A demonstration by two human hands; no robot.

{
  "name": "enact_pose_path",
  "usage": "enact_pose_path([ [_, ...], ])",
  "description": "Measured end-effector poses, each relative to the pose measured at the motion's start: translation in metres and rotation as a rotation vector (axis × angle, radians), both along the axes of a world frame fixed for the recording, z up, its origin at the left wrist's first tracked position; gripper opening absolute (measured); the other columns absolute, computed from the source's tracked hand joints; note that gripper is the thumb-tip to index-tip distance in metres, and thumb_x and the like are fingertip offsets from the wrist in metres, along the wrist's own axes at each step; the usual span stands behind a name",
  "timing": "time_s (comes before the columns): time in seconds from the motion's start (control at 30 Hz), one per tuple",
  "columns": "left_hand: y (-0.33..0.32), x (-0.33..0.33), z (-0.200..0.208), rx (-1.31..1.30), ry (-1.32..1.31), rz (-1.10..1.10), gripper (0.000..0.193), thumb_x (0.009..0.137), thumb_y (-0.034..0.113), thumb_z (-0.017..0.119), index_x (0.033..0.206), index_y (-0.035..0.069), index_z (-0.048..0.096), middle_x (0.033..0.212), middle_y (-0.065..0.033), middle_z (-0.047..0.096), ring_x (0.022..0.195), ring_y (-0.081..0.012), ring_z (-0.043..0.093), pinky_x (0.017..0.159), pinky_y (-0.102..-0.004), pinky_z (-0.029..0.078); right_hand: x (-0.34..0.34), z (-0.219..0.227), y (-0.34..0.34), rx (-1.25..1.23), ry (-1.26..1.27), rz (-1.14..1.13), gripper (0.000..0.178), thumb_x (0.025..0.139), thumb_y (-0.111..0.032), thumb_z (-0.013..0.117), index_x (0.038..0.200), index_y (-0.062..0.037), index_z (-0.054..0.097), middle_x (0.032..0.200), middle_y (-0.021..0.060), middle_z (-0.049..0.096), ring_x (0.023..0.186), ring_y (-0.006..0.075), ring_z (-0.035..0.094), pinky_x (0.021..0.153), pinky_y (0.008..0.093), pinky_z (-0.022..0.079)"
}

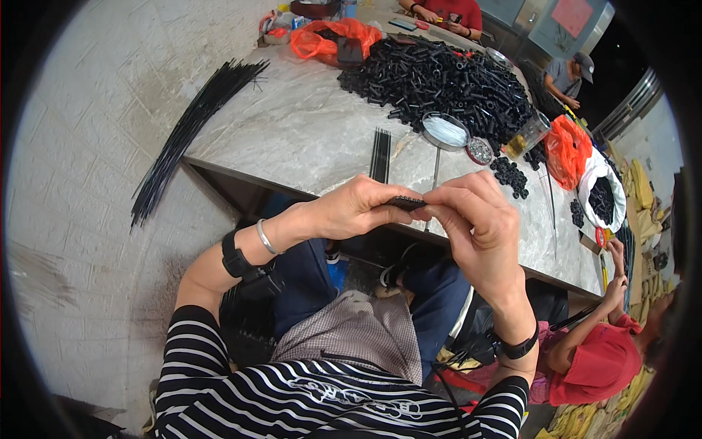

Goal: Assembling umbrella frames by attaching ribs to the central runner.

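My left hand [349,210] and my right hand [482,223] meet just in front of the table's near edge. Between them is a short black piece with a ridged upper edge [406,203]. The left thumb and fingers pinch its left end, while the right fingertips close on its right end; my fingers hide much of it. Just beyond the left hand, a small row of thin black rods [379,155] lies on the stone-patterned table [292,124]. One thin rod [437,170] lies beyond the right hand.
A big heap of short black tubes [446,84] covers the back. Nearby are a dish of white pieces [444,132], a glass jar [526,137] and black rings [510,178]. Long black rods [194,139] overhang the left edge. A person in red [599,362] works at the right.
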State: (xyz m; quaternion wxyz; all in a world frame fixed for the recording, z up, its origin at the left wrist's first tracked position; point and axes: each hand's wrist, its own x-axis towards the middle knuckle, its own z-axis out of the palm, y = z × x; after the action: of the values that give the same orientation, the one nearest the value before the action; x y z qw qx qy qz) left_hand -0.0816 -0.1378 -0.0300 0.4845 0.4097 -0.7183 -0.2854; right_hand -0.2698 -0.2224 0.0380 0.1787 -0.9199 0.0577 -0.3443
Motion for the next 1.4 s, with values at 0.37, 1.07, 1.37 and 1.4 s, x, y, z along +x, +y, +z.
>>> enact_pose_path([
  [0.37, -0.006, 0.008, -0.013, -0.044, -0.043, -0.019, 0.026, 0.085, 0.005, 0.064, 0.111, 0.001, 0.060, 0.093, -0.0134, 0.068, 0.084, -0.0244, 0.067, 0.070, -0.0334, 0.050, 0.015, 0.001, 0.010, -0.027, 0.018, 0.100, 0.032, 0.070, 0.004, 0.067, 0.100, -0.0040, 0.066, 0.088, 0.0085, 0.057, 0.082, 0.0271, 0.054, 0.069, 0.0348, 0.046],
  [1.07, -0.039, 0.036, -0.112, 0.136, -0.162, -0.180, 0.042, 0.090, 0.037, 0.058, 0.124, 0.013, 0.057, 0.143, -0.0103, 0.040, 0.138, -0.0284, 0.029, 0.115, -0.0515, 0.013, 0.021, 0.005, 0.018, -0.081, 0.008, 0.006, 0.051, 0.072, -0.007, 0.073, 0.120, -0.0022, 0.058, 0.111, 0.0128, 0.061, 0.102, 0.0282, 0.057, 0.087, 0.0347, 0.045],
  [1.37, -0.042, 0.035, -0.111, -0.036, -0.640, -0.055, 0.016, 0.080, 0.022, 0.065, 0.096, 0.018, 0.067, 0.147, -0.0081, 0.036, 0.140, -0.0254, 0.027, 0.117, -0.0466, 0.018, -0.053, -0.158, -0.095, 0.032, 0.413, -0.771, 0.059, 0.080, -0.018, 0.069, 0.130, 0.0028, 0.045, 0.126, 0.0271, 0.045, 0.112, 0.0430, 0.045, 0.097, 0.0454, 0.039],
  [1.4, -0.042, 0.037, -0.112, -0.027, -0.617, -0.052, 0.015, 0.081, 0.023, 0.064, 0.095, 0.018, 0.067, 0.147, -0.0088, 0.037, 0.139, -0.0251, 0.028, 0.117, -0.0463, 0.019, -0.053, -0.161, -0.096, 0.036, 0.417, -0.768, 0.059, 0.080, -0.018, 0.069, 0.130, 0.0028, 0.045, 0.126, 0.0271, 0.045, 0.112, 0.0430, 0.045, 0.097, 0.0454, 0.039],
])
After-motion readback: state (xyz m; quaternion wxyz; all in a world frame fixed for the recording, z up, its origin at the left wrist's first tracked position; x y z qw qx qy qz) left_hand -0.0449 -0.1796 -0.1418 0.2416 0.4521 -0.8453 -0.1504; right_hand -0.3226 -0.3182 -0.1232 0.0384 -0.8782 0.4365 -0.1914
